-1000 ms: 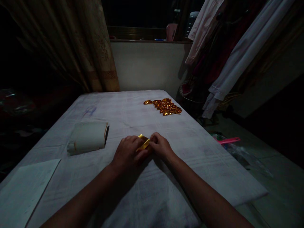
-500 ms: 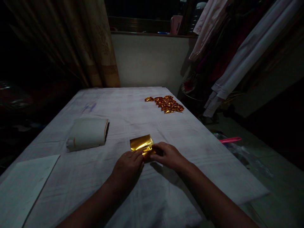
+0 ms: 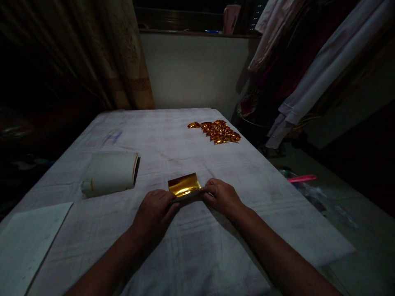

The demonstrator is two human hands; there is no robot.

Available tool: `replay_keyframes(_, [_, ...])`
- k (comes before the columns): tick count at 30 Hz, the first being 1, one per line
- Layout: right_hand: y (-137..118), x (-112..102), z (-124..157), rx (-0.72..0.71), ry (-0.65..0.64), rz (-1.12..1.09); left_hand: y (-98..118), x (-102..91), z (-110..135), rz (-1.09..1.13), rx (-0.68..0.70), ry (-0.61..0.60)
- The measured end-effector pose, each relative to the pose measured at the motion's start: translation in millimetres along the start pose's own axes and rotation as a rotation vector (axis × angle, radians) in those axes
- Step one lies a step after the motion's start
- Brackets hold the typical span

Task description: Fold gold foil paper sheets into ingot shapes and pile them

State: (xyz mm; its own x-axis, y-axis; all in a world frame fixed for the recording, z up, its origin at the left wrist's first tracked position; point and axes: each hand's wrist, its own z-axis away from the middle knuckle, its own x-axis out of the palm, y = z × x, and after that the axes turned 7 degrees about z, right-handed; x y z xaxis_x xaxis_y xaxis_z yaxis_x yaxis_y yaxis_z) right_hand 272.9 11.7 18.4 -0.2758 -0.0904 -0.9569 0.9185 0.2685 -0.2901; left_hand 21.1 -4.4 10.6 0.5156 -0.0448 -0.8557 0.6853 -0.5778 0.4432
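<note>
A sheet of shiny gold foil paper [image 3: 184, 184] is stretched between my two hands, low over the cloth-covered table [image 3: 173, 158]. Its near edge is turned up and shows a dull, dark underside. My left hand [image 3: 156, 209] pinches the left end of that edge between thumb and fingers. At the right end, my right hand [image 3: 222, 197] is closed on the same edge. Farther back on the table lies a pile of folded gold foil pieces [image 3: 219, 132], with one piece [image 3: 194, 125] at its left side.
A stack of folded pale paper [image 3: 111, 172] lies to the left, and a white sheet [image 3: 33, 238] is nearer me. Clothes [image 3: 327, 70] hang on the right. A pink mug [image 3: 231, 19] stands on the window ledge. A pink-handled object [image 3: 302, 179] is beyond the table's right edge.
My hands have moved apart to the two ends of the foil paper. Its near edge, earlier under my fingers with a gold fold showing, is now lifted. The view has shifted slightly.
</note>
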Motion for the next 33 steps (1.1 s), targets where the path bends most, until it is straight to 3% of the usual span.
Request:
replay_keyframes(9, [-4, -5, -13, 0.130, -0.034, -0.038, 1, 8.4, -9, 0.008, -0.267, 0.089])
replay_keyframes(15, [-10, 1, -10, 0.120, 0.019, 0.029, -5, 13.4, -11, -0.053, -0.284, 0.110])
replay_keyframes(24, [-16, 14, -6, 0.136, 0.125, 0.068, -3, 11.5, -14, -0.138, -0.289, 0.049])
replay_keyframes(29, [-12, 23, -4, 0.125, 0.226, -0.006, 3, 8.3, -10, -0.229, -0.149, 0.143])
replay_keyframes(33, [-10, 25, -4, 0.115, 0.229, 0.014, 15, 14.8, -5, -0.239, 0.177, 0.172])
